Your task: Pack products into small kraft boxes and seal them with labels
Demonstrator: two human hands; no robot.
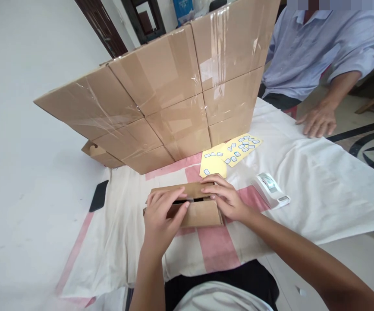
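A small brown cardboard box [202,214] lies on the cloth in front of me. Its two long top flaps stand slightly apart, with a dark gap between them. My left hand [161,209] grips the box's left end, fingers over the far flap and thumb at the near one. At the right end, my right hand [227,198] holds the box, its fingers bent over the far flap and the corner. What lies inside the box is mostly hidden. Just beyond my right hand are yellow paper sheets [215,165] bearing small white cards or labels.
A tall panel of taped cardboard boxes [174,125] stands across the table. To the right sits a white tape dispenser [271,190]; a black phone-like slab [99,196] lies left. Another person's hand [319,119] rests on the tablecloth [319,185] at the right edge.
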